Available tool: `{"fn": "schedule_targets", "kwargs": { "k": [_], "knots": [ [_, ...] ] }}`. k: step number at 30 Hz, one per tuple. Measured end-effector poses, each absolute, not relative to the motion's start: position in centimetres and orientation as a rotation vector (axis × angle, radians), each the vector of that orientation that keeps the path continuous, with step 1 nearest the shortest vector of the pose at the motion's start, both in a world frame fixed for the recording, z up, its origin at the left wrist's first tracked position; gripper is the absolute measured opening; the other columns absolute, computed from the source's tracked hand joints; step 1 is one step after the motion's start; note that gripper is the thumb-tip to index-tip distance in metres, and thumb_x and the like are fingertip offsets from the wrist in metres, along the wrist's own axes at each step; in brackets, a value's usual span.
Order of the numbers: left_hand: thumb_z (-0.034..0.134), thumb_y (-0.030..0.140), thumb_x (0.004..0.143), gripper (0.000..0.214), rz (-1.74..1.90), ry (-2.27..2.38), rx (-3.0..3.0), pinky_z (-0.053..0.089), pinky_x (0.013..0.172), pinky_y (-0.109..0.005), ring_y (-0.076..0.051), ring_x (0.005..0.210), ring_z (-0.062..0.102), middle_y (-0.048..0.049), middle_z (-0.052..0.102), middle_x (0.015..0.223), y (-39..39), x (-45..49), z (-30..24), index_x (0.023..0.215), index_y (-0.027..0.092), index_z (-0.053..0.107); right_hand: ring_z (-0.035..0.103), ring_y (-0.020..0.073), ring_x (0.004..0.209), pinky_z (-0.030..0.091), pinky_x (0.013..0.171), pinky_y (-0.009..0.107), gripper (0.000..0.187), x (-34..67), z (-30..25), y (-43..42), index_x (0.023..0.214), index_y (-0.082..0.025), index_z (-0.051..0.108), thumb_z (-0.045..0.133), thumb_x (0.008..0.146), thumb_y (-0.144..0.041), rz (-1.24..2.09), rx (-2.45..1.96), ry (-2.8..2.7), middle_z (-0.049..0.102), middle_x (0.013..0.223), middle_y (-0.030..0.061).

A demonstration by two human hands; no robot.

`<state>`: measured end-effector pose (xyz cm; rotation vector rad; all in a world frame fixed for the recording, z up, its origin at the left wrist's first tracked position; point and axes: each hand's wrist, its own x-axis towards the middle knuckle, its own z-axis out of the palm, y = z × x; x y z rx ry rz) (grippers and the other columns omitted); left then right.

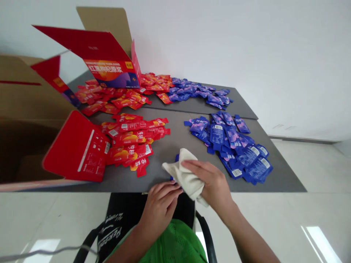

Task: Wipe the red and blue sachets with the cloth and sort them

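Note:
My right hand [211, 182] presses on a folded cream cloth [184, 176], gripping it from above. My left hand [160, 208] is at the cloth's near left side, its fingertips at a blue sachet [177, 157]. Most of that sachet is wrapped in the cloth, with only small blue bits showing. To the left lie loose red sachets [128, 137] in a rough pile, and to the right lies a pile of blue sachets [233, 146]. Neither pile touches my hands.
The grey table [170, 160] has two joined panels. More red sachets [115, 98] and blue sachets [194, 91] lie on the far panel. A red-and-brown open carton [109, 54] stands at the back, and a large open cardboard box [33, 109] with a red flap is at the left.

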<state>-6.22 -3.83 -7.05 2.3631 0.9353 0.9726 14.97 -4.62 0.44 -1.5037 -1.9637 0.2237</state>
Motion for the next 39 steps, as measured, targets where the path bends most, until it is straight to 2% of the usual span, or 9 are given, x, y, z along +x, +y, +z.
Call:
{"fn": "schedule_targets", "kwargs": {
  "k": [2,4,9,13,17,24,30,34,39],
  "knots": [
    [0.056,0.011,0.097,0.023,0.938,0.959,2.377,0.051,0.09,-0.042,-0.024,0.097,0.067,-0.0044,0.076,0.094,-3.9,-6.3,-7.1,0.09,0.022,0.074,0.072,0.0215,0.109,0.058,0.094,0.032,0.05,14.1,-0.7,-6.6,0.137,-0.033,0.068,0.064,0.093,-0.009,0.311,-1.516,-2.031,0.074,0.134,0.0024],
    [0.055,0.011,0.097,0.024,0.91,0.957,2.386,0.051,0.088,-0.041,-0.023,0.092,0.066,-0.0041,0.075,0.09,-3.8,-6.3,-7.1,0.086,0.022,0.074,0.072,0.0217,0.109,0.058,0.094,0.032,0.051,13.8,-2.0,-6.7,0.135,-0.034,0.069,0.067,0.092,-0.008,0.369,-1.54,-2.026,0.074,0.133,0.0018],
    [0.057,0.011,0.098,0.029,0.927,0.912,2.379,0.049,0.096,-0.042,-0.024,0.111,0.067,-0.0028,0.077,0.117,-3.5,-6.3,-6.8,0.116,0.027,0.074,0.071,0.0232,0.116,0.056,0.101,0.034,0.052,15.6,-2.9,-0.8,0.131,-0.033,0.072,0.064,0.089,-0.004,0.338,-1.639,-1.949,0.075,0.132,0.0014],
    [0.058,0.01,0.098,0.028,0.95,0.931,2.366,0.05,0.095,-0.042,-0.024,0.111,0.068,-0.0021,0.078,0.119,-3.5,-6.1,-6.7,0.114,0.027,0.074,0.071,0.0254,0.119,0.057,0.1,0.035,0.052,16.8,-1.0,2.8,0.13,-0.029,0.073,0.06,0.088,-0.001,0.218,-1.711,-1.954,0.076,0.13,0.0027],
    [0.059,0.01,0.097,0.029,0.972,0.917,2.356,0.05,0.096,-0.042,-0.024,0.111,0.067,-0.0023,0.078,0.117,-3.7,-6.1,-6.8,0.115,0.026,0.074,0.07,0.0225,0.116,0.055,0.101,0.033,0.045,15.7,0.7,-0.3,0.134,-0.031,0.07,0.064,0.094,-0.01,0.181,-1.579,-1.895,0.074,0.133,0.0026],
    [0.057,0.011,0.096,0.021,0.889,0.966,2.393,0.05,0.086,-0.043,-0.025,0.09,0.064,-0.0048,0.073,0.088,-3.9,-6.4,-7.3,0.083,0.02,0.071,0.072,0.0218,0.109,0.058,0.094,0.033,0.05,13.3,-1.3,-6.6,0.137,-0.035,0.067,0.067,0.093,-0.01,0.37,-1.544,-2.053,0.074,0.134,0.0017],
    [0.058,0.011,0.098,0.029,0.949,0.911,2.39,0.049,0.096,-0.042,-0.024,0.111,0.067,-0.0031,0.077,0.116,-3.6,-6.2,-6.8,0.116,0.026,0.074,0.07,0.0235,0.117,0.056,0.101,0.034,0.054,15.4,-2.5,0.2,0.133,-0.034,0.071,0.064,0.089,-0.003,0.265,-1.703,-1.975,0.074,0.133,0.0001],
    [0.057,0.012,0.099,0.026,0.965,0.914,2.392,0.049,0.094,-0.042,-0.024,0.11,0.068,-0.0025,0.078,0.118,-3.7,-6.2,-6.6,0.114,0.026,0.075,0.071,0.0243,0.119,0.057,0.1,0.034,0.053,17.2,-1.3,3.5,0.131,-0.029,0.073,0.061,0.087,-0.002,0.14,-1.729,-1.934,0.076,0.131,0.0027],
    [0.058,0.024,0.103,0.02,0.892,0.914,2.371,0.049,0.092,-0.041,-0.024,0.104,0.068,-0.0041,0.077,0.112,-2.8,-5.9,-4.9,0.118,0.026,0.071,0.072,0.0242,0.113,0.056,0.101,0.038,0.041,18.7,-0.7,-0.8,0.128,-0.026,0.074,0.065,0.091,-0.013,-0.004,-1.564,-1.549,0.076,0.127,0.0061]
  ]
}}
